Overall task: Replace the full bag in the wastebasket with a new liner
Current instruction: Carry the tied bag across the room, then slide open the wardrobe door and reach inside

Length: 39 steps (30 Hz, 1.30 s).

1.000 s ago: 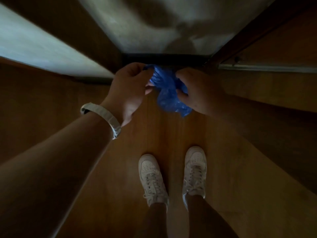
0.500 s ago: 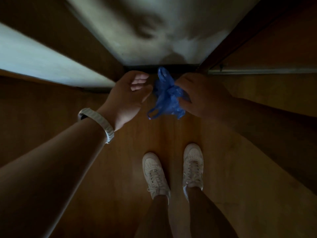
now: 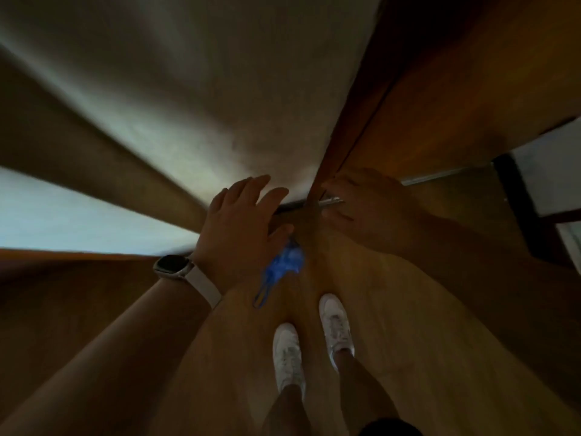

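Head view: crumpled blue liner (image 3: 287, 262), blurred, loop trailing low, just beside left hand (image 3: 239, 228), fingers spread, grip indeterminate. Right hand (image 3: 364, 209) spread, empty.

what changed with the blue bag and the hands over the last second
The blue bag was bunched between both hands a second ago, then held by the right hand alone. Now neither holds it: it shows below them, blurred, apparently let go. The left hand has opened, fingers spread; the right hand has moved apart toward the door edge. The view also tilted up. The white shoes stay on the wood floor.
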Each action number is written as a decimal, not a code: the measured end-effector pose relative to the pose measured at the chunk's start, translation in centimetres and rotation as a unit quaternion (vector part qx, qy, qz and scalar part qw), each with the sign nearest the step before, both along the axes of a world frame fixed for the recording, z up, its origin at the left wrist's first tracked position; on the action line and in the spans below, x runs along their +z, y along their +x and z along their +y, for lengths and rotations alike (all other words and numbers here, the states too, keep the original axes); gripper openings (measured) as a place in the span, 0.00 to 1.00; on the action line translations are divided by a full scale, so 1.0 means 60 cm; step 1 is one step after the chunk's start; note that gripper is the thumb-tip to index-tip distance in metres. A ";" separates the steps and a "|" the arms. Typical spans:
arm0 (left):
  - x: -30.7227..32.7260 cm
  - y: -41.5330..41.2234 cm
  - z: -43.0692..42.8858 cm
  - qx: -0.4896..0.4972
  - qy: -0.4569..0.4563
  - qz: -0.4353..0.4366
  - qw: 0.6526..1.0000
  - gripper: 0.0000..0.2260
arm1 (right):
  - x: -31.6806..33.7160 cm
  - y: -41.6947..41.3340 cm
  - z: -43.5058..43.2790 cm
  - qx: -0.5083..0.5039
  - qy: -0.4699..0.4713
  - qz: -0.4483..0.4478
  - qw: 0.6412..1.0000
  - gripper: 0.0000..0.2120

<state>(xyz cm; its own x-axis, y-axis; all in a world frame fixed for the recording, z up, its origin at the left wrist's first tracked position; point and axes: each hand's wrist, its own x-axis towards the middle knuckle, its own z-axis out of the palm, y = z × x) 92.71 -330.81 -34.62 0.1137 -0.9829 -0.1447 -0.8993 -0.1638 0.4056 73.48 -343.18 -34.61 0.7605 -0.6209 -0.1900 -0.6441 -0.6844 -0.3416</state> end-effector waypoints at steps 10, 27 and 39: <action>0.293 -0.111 0.005 -0.124 -0.077 -0.046 0.988 0.24 | 0.354 -0.144 0.099 -0.085 -0.107 0.035 0.990 0.26; 0.547 -0.630 -0.034 -0.356 -0.186 -0.110 0.909 0.23 | 0.584 -0.685 0.292 -0.382 -0.131 0.101 0.909 0.26; 0.617 -1.152 0.101 -0.582 -0.269 -0.053 0.766 0.22 | 0.643 -1.086 0.575 -0.600 -0.139 0.112 0.780 0.26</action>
